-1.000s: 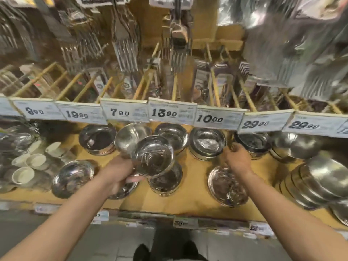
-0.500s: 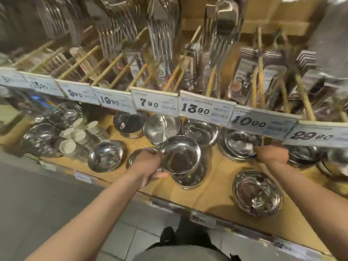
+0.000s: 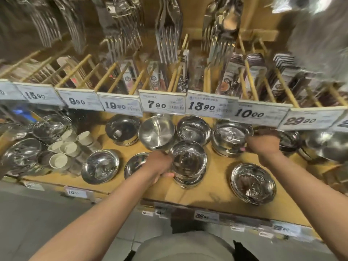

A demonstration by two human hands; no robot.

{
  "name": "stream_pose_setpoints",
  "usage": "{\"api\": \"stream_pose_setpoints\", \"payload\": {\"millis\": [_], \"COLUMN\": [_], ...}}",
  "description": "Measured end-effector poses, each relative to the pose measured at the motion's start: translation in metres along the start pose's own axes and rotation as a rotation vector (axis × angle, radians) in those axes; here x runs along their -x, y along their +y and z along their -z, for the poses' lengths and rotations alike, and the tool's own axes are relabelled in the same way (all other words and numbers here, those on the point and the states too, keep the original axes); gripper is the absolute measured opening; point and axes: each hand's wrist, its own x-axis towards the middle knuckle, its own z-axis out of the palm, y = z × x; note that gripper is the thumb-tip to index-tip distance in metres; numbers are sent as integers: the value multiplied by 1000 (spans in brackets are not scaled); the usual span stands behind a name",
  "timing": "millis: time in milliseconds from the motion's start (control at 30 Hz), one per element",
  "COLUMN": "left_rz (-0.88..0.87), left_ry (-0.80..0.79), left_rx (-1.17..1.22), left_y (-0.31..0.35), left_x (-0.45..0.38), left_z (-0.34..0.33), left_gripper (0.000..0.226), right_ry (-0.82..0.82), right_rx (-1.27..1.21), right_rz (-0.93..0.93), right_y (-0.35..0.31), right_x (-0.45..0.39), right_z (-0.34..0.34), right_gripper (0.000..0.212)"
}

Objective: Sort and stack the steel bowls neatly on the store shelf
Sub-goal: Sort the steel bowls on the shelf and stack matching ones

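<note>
Nearest the camera, the person's left hand (image 3: 160, 167) grips a steel bowl (image 3: 188, 160) by its left rim, thumb curled under it, directly over a short stack of bowls (image 3: 188, 180) near the front of the wooden shelf (image 3: 211, 193). A wide shallow bowl (image 3: 253, 182) lies to the right. Farther back, the right hand (image 3: 263, 145) curls its fingers on the right rim of a stacked bowl (image 3: 230, 136) under the "10.00" price tag (image 3: 262, 114). Packaged forks (image 3: 168, 32) hang blurred above.
</note>
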Motion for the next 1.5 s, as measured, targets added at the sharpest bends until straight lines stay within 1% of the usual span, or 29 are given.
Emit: {"api": "stream_pose_setpoints", "payload": {"millis": [67, 133, 200, 233, 267, 333, 367, 433, 467, 567, 667, 733, 767, 833, 867, 900, 967, 1000, 1033, 1100, 1167, 1233, 1300, 1333, 1433, 1500], "left_rz": [-4, 0, -12, -24, -41, -102, -135, -157, -168, -223, -225, -219, -243, -340, -394, -444, -454, -430, -420, -417, -397, -388, -398, -401, -421, -433], "left_ry": [-17, -41, -49, -43, -37, -19, 2, 28, 39, 87, 9, -5, 21, 133, 172, 177, 71, 10, -24, -15, 6, 6, 5, 1, -4, -7], "left_rx": [-9, -17, -73, -107, -136, -238, -287, -308, -325, -475, -453, -420, -441, -452, -407, -352, -212, -168, -165, -201, -177, -151, -157, -162, -180, -198], "left_y": [0, -2, -4, -5, -7, -12, -15, -18, -20, -22, -23, -25, -25, -23, -20, -17, -11, -9, -9, -11, -15, -18, -22, -23, -26, -26], "left_x": [0, 0, -1, -1, -2, -4, -5, -5, -5, -4, -4, -4, -3, 0, 2, 4, 10, 12, 12, 11, 7, 7, 6, 6, 1, 0], "left_z": [-1, -2, -3, -4, -4, -5, -5, -4, -4, 0, 3, 5, 6, 9, 11, 11, 12, 12, 12, 14, 16, 18, 18, 18, 18, 19], "left_gripper": [28, 28, 16, 12, 16, 20, 19, 16, 18, 21, 29, 32, 33, 33, 35, 42, 51, 49, 42, 17, 5, 6, 23, 28, 12, 11], "right_ry": [-41, -49, -81, -105, -123, -154, -165, -172, -174, -188, -178, -171, -171, -164, -159, -157, -157, -159, -162, -173, -178, -174, -167, -163, -147, -147], "right_rx": [-2, -29, -139, -218, -278, -319, -324, -325, -324, -318, -276, -274, -275, -272, -273, -275, -279, -278, -272, -250, -210, -160, -120, -99, -23, -4], "right_rz": [-8, -8, -41, -65, -82, -102, -110, -121, -121, -97, -87, -94, -99, -101, -100, -100, -99, -95, -91, -78, -57, -33, -6, 9, 54, 68], "right_y": [1, 1, 1, -2, -4, -6, -6, -6, -5, -5, -3, -2, -2, -1, -1, -1, -1, -1, -1, -1, -1, 0, 2, 3, 10, 14], "right_x": [21, 45, 64, 74, 83, 98, 104, 116, 120, 131, 137, 140, 141, 143, 144, 144, 145, 146, 147, 148, 149, 148, 147, 147, 148, 147], "right_z": [1, 0, -3, -4, -6, -12, -15, -24, -29, -41, -52, -58, -60, -63, -65, -67, -71, -74, -76, -79, -78, -77, -76, -76, -76, -77], "right_gripper": [22, 10, 4, 5, 6, 7, 13, 25, 26, 17, 23, 20, 17, 16, 16, 16, 15, 14, 15, 17, 19, 18, 15, 14, 15, 16]}}
